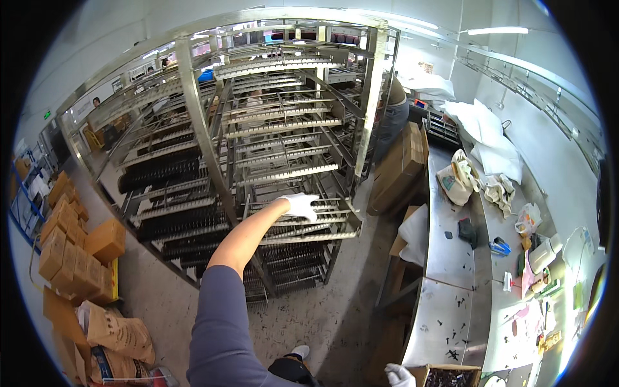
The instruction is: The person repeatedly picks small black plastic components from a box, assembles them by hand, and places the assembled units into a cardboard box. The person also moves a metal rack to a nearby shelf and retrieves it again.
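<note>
My left arm, in a dark grey-blue sleeve, stretches forward to a metal rack point(206, 129) with many tiers of notched bars. My left hand point(300, 206), in a white glove, is over a pulled-out tier point(316, 235) at about mid-height, fingers apart and nothing visible in them. Rows of dark, thin parts point(296, 264) fill the tiers below it. At the lower edge my right hand point(400, 375), also white-gloved, is curled beside a cardboard box point(419, 374) of small dark pieces point(451, 378). Whatever it may hold is hidden.
A steel workbench point(445, 258) runs along the right, with scattered dark bits, a cloth bag point(459, 177) and a blue tool point(499, 246). Large cardboard point(400, 168) leans beside it. Stacked cartons point(71, 258) and a brown sack point(119, 335) stand left. A person point(393, 119) stands behind the rack.
</note>
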The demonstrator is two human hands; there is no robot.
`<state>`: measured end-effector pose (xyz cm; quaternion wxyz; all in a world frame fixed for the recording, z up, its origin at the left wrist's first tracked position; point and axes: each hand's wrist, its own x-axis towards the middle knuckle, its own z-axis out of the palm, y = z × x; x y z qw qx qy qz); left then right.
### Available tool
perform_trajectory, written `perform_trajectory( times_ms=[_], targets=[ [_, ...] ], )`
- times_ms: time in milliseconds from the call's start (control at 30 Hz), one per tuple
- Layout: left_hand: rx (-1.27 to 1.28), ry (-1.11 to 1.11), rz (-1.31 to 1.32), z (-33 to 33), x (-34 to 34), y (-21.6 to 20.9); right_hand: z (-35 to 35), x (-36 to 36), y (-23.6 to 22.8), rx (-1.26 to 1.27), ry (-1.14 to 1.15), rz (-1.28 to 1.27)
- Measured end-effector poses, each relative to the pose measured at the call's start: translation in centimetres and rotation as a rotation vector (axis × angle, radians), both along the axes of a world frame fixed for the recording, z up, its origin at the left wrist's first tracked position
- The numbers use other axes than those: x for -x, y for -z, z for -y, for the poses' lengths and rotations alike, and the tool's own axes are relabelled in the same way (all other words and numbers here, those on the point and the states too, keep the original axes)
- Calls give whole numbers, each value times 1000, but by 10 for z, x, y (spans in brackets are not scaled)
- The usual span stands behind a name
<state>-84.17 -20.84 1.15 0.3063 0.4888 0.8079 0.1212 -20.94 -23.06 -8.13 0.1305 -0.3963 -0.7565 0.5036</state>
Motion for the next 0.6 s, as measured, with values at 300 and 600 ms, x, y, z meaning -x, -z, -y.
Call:
perform_trajectory(
  times_ms=[300,600],
  targets=[
    [-253,-298,-708,-18,14,39,8,52,-9,27,134,119],
    [45,-337,-638,-1,68,153,45,51,26,113,103,234]
  ],
)
